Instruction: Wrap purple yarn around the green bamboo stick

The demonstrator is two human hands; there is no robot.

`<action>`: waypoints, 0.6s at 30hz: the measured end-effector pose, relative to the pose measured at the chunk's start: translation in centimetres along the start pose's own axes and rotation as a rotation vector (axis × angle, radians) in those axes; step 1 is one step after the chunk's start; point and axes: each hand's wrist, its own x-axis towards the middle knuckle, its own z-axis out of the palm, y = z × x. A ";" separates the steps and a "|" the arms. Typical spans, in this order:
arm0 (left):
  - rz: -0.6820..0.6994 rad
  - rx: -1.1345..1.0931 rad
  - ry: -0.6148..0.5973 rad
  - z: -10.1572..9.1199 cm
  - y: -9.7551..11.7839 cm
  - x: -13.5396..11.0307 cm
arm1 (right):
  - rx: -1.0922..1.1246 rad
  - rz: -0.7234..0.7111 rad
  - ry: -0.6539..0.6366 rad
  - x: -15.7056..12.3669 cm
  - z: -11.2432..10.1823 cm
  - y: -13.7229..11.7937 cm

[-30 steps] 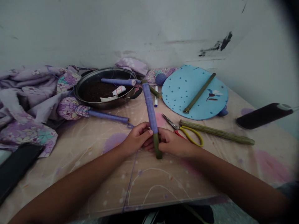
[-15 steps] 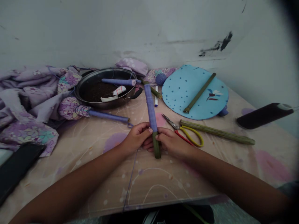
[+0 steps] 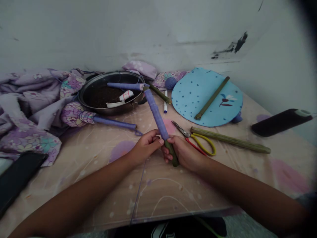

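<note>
Both hands hold a green stick [image 3: 156,114] that is wrapped in purple yarn along most of its length, with its bare green end near me. My right hand [image 3: 184,152] grips that bare lower end with its fingers wrapped round it. My left hand [image 3: 146,145] pinches the stick at the lower edge of the purple wrapping, thumb on top. The stick tilts up and to the left, its far tip over the rim of a dark metal pan [image 3: 92,84].
The pan holds dark soil, a purple-wrapped stick [image 3: 125,86] and a white cup. Scissors with yellow and red handles [image 3: 195,138] and a bare green stick [image 3: 229,140] lie right of my hands. A blue dotted fabric circle [image 3: 205,99] carries another stick. Purple floral cloth [image 3: 32,105] is piled left.
The wrapped stick has swung so its far tip now leans left over the pan rim and its near end points right. My right hand has shifted round the bare end.
</note>
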 end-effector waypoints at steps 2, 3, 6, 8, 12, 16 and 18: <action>-0.012 0.027 0.007 0.0 0.2 0.0 | 0.019 0.027 -0.008 0.0 -0.1 -0.1; -0.016 0.053 0.021 0.0 0.2 0.0 | 0.032 0.041 -0.025 -0.1 -0.2 -0.2; 0.008 0.145 0.086 -0.2 0.2 0.1 | 0.066 0.061 -0.105 -0.2 -0.5 -0.4; 0.035 0.180 0.111 -0.2 0.1 0.1 | 0.070 0.063 -0.139 -0.2 -0.7 -0.4; 0.039 0.187 0.117 -0.2 0.1 0.0 | 0.049 0.067 -0.111 -0.2 -0.7 -0.5; 0.024 0.189 0.140 -0.1 0.1 -0.1 | 0.035 0.082 -0.084 -0.2 -0.5 -0.5; 0.012 0.164 0.123 -0.1 0.1 -0.1 | 0.035 0.090 -0.086 -0.2 -0.6 -0.5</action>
